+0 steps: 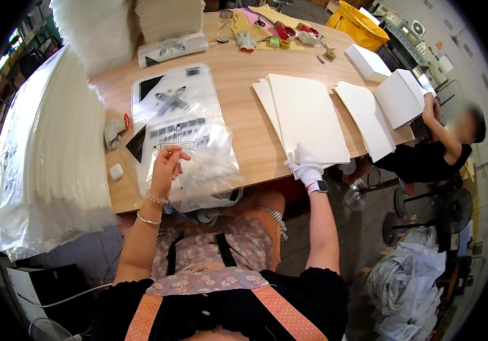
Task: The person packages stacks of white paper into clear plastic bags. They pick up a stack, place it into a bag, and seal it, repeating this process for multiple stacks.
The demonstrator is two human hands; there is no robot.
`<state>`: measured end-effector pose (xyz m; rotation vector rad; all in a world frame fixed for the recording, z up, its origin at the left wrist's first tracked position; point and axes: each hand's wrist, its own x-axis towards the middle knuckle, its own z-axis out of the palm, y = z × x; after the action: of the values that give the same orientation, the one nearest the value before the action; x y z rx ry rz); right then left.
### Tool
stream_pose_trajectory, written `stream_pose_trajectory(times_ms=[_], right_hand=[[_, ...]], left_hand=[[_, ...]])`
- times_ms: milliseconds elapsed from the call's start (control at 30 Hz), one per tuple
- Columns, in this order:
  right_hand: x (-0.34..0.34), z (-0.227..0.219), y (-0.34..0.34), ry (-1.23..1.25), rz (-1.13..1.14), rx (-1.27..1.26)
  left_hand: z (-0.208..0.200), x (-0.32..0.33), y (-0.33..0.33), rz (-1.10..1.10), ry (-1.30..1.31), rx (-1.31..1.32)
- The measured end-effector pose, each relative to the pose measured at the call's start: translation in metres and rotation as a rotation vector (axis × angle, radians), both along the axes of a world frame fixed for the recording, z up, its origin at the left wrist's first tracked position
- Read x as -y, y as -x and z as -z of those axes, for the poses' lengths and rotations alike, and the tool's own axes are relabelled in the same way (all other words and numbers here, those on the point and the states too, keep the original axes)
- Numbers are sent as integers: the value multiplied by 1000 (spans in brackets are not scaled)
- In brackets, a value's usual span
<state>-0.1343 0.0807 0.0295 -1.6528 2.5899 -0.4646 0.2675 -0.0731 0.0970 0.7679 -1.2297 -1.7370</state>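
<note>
1. Our bare left hand (167,165) pinches the top film of a stack of clear plastic bags printed with black markings (184,131), which lies on the near left part of the wooden table. Fingertips are drawn together on the film, likely to peel one bag off the pile.
2. The bags hang slightly over the near table edge, which puts their open ends close to our body and easy to lift.
3. Our right hand, in a white glove (305,165), rests at the near edge of a stack of white rectangular boards (306,116); the fingers are curled on the lowest corner, gripping or squaring it, we cannot tell which. The glove probably keeps the white surfaces clean.
4. The boards sit just right of the bags, so both piles stay within reach.
5. A tall pile of white foam sheets (56,148) stands along the left table edge.
6. Across the right end, another person's hand (429,105) holds a white box (400,96), well apart from ours.
7. Tape rolls and small tools (283,34) crowd the far end.
</note>
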Motion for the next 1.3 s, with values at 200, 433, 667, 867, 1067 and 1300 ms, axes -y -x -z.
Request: stream_pose_trajectory(times_ms=[200,433,667,867,1067,1300], right_hand=[[12,-3,29,174,57,163],[-30,-38,-150,303,-477,-96],[-104,53,-75,189,85,1714],[-69,-4,-210,685,215,1561],[-51,-10,-222,571,180,1151],[-77,-91,-211,565,-12,815]], left_hand=[[-4,-25,25,247,47,149],[42,-68,100,623,-604,10],[16,-61,36,738,-120,319],[61,-149,68,376,1057,1355],[9,-157,49,485,1051,1075],[-19,-23,-14,83,7,119]])
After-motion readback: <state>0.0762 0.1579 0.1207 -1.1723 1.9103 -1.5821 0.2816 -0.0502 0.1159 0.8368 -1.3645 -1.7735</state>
